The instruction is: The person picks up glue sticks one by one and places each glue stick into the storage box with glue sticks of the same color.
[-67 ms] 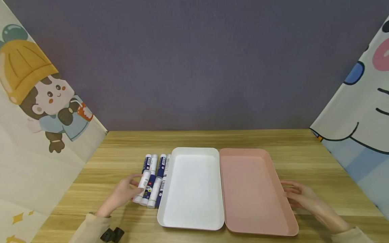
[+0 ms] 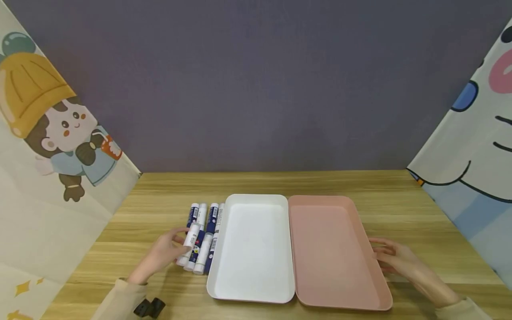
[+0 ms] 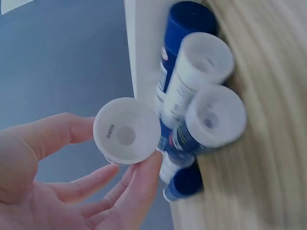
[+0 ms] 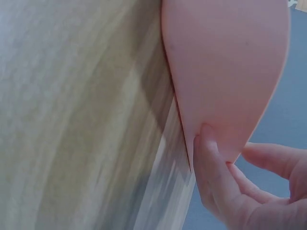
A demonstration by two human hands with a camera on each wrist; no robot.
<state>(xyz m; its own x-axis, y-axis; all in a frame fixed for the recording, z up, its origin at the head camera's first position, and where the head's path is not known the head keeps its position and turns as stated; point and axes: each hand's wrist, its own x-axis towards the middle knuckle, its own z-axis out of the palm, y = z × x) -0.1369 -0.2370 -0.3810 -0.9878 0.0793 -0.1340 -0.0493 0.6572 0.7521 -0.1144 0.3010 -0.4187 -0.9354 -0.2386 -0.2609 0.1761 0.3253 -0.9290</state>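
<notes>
White glue stick (image 2: 192, 235), pinched in your left fingers (image 3: 140, 186) left of the white tray (image 2: 256, 249), seems mid-pickup, next needing a clear lift; half-open right fingers (image 4: 209, 155) touch the pink tray (image 2: 332, 253).

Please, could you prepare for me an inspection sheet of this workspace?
Surface: light-brown wood-grain table.
Job's things: white rectangular tray beside pink rectangular tray; blue and white cylindrical tubes lying left of the white tray.
Clutter: small black object beside the beige left sleeve.
Hands: left hand holds a white cylindrical tube; right hand touches the pink tray's outer side.
Cables: nothing seen.
Surroundings: dark greyish-purple backdrop; pale cartoon-printed sheets at both sides.
</notes>
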